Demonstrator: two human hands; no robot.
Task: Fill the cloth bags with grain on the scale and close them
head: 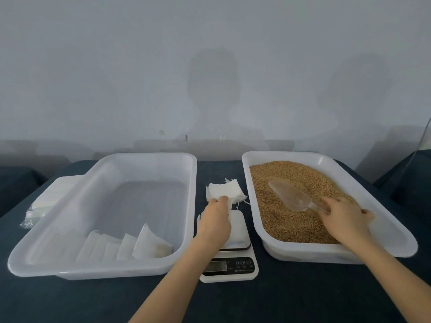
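A small white scale [238,259] with a dark display stands between two white trays. Behind it lies a stack of empty white cloth bags [227,191]. My left hand [215,220] reaches over the scale and pinches the near edge of that stack. The right tray [321,252] holds brown grain [291,220]. A clear plastic scoop [291,194] lies on the grain, and my right hand [345,217] grips its handle. The left tray [140,157] holds several filled white bags [149,245] along its near side.
A pack of white bags in clear plastic [46,199] lies left of the left tray. Everything sits on a dark blue cloth-covered table [303,294]. A grey wall rises behind the table. A dark object stands at the far right edge.
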